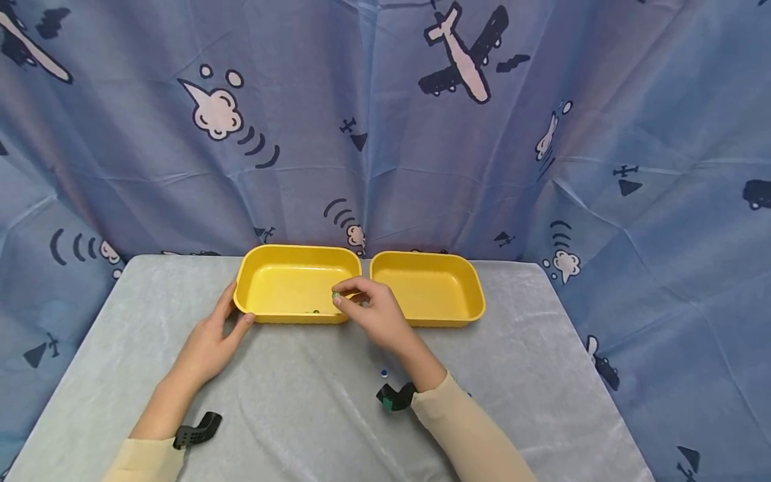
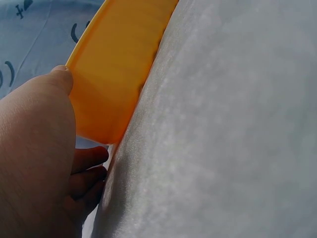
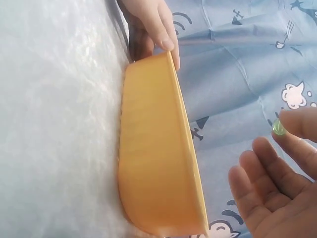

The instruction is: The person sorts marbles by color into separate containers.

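Note:
Two yellow plastic bins stand side by side. My left hand [image 1: 207, 345] holds the left yellow bin [image 1: 295, 319] at its near left corner, thumb at the front and fingers round the end. In the left wrist view the thumb [image 2: 60, 77] rests against the rim. My right hand [image 1: 376, 311] is raised over the right end of this bin and pinches a small green glass marble [image 3: 278, 127] between thumb and forefinger. The other fingers are spread loosely. A dark marble [image 1: 316, 312] lies inside the left bin, partly hidden by the front wall.
The right yellow bin [image 1: 434, 323] stands beside the left one, partly behind my right hand. A blue marble [image 1: 384, 373] lies on the grey cloth-covered table [image 1: 301, 402] near my right wrist. A patterned blue curtain [image 1: 301, 134] hangs behind the bins.

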A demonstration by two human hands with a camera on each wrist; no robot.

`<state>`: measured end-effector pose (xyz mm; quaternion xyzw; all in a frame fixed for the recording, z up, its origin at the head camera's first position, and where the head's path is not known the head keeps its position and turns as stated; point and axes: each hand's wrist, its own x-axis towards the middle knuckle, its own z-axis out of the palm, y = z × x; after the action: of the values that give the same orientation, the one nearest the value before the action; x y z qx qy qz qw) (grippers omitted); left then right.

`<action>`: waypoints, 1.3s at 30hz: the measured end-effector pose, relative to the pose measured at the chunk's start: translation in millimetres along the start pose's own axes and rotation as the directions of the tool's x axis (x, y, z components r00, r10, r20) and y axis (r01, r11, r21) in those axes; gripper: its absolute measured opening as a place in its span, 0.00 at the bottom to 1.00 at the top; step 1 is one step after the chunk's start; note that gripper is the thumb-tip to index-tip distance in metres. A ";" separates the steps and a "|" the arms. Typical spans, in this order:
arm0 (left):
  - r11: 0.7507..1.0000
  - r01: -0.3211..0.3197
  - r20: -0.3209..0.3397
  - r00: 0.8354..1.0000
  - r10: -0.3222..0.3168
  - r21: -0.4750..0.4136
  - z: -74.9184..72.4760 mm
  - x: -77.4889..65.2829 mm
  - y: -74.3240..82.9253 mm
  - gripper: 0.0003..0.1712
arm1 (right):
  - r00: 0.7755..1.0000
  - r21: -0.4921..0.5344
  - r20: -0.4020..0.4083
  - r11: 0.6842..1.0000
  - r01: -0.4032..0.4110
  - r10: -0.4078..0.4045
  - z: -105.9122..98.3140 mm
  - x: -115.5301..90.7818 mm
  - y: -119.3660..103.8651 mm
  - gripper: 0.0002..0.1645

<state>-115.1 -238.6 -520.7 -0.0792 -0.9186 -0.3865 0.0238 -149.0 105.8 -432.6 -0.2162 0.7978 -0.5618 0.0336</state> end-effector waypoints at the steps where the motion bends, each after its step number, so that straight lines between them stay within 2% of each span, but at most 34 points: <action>1: 1.000 -0.001 0.001 1.000 0.001 0.000 0.0 0.2 -0.1 0.50 | 1.000 -0.005 -0.002 1.000 0.000 0.000 0.4 2.2 0.4 0.15; 22: 1.000 0.001 0.009 1.000 -0.001 0.001 3.6 -0.7 -3.6 0.50 | 0.997 -0.075 -0.058 0.995 -0.061 0.056 13.4 46.3 16.4 0.16; 32: 1.000 -0.012 0.003 1.000 0.012 -0.008 2.0 1.6 -0.1 0.50 | 0.998 -0.108 -0.065 0.994 -0.026 0.019 16.4 63.0 24.1 0.13; 39: 1.000 -0.012 -0.012 1.000 0.012 -0.012 1.1 0.5 -0.3 0.49 | 0.998 -0.117 -0.048 0.993 -0.034 0.028 19.4 67.9 26.1 0.13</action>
<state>-115.7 -238.0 -521.6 -0.0825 -0.9155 -0.3926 0.0313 -212.7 69.9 -450.6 -0.1923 0.8335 -0.5178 0.0109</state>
